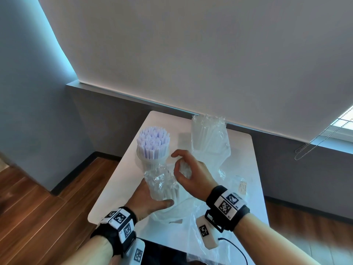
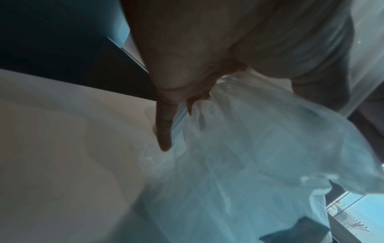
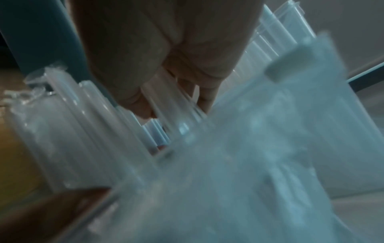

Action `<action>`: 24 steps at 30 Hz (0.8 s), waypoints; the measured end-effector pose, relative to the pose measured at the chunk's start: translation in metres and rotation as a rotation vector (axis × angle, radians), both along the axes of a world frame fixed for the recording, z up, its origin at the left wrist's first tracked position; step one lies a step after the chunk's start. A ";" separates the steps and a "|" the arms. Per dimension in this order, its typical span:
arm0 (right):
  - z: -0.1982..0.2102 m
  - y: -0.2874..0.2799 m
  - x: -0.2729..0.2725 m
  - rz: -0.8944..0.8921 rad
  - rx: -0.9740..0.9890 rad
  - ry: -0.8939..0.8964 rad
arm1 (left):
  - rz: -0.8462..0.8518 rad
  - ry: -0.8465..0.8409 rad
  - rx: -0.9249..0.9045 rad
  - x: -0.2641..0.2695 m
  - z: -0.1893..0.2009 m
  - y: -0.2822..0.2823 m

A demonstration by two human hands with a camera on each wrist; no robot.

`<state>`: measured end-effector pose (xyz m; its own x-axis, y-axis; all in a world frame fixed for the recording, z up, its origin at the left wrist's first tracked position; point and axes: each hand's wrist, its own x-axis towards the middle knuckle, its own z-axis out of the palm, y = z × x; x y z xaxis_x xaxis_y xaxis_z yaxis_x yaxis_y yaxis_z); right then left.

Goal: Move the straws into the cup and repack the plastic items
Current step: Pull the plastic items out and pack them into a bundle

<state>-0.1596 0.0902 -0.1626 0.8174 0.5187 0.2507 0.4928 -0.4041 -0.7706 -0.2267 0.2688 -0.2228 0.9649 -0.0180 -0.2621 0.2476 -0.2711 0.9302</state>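
Observation:
A clear cup (image 1: 150, 159) packed with white straws (image 1: 153, 140) stands on the white table (image 1: 246, 153), at its far left. In front of it my left hand (image 1: 152, 196) grips an upright bundle of straws in crinkled clear wrap (image 1: 162, 182), thumb on the near side. My right hand (image 1: 181, 165) hovers just right of the bundle's top with fingers curled around a few pale straws. The right wrist view is blurred; fingertips (image 3: 143, 108) sit among clear tubes (image 3: 155, 131). In the left wrist view one finger (image 2: 164, 128) lies along the wrap (image 2: 249, 148).
A tall clear bag (image 1: 209, 134) holding clear plastic items stands at the table's back. Loose plastic film (image 1: 193, 213) covers the near table, and a small labelled bag (image 1: 242, 185) lies to the right. The table's left edge drops to wooden floor (image 1: 38, 207).

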 end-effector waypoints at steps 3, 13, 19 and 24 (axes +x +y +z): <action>-0.007 -0.004 0.001 -0.035 -0.110 -0.180 | 0.000 -0.012 0.001 -0.001 0.001 0.000; 0.012 -0.014 0.017 -0.062 -0.488 -0.240 | 0.017 -0.002 -0.033 -0.001 -0.002 0.001; 0.030 -0.022 0.019 -0.037 -0.405 -0.256 | -0.005 0.003 -0.028 -0.002 -0.004 0.004; 0.015 -0.030 0.011 -0.048 -0.516 -0.174 | 0.014 0.007 -0.031 -0.003 -0.003 0.003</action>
